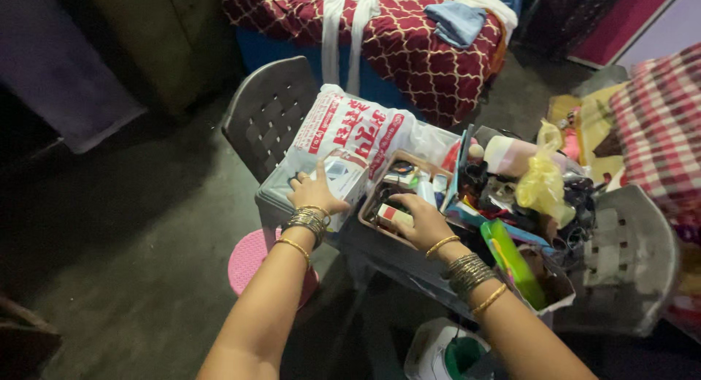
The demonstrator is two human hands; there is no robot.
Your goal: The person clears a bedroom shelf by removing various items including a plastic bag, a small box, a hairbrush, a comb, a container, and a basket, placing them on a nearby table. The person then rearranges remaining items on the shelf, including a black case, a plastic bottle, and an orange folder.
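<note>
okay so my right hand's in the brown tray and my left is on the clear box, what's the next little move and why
Probably lift the small white and red box clear of the brown tray. Your right hand already rests on it among crowded small items, while your left hand presses on the clear box, steadying things on the grey chair.

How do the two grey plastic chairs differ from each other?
The left chair shows its slotted backrest bare, with a white printed bag leaning by it; the right chair has a cluttered box resting against it. The left chair looks darker, the right chair paler. Both are grey slotted plastic.
</note>
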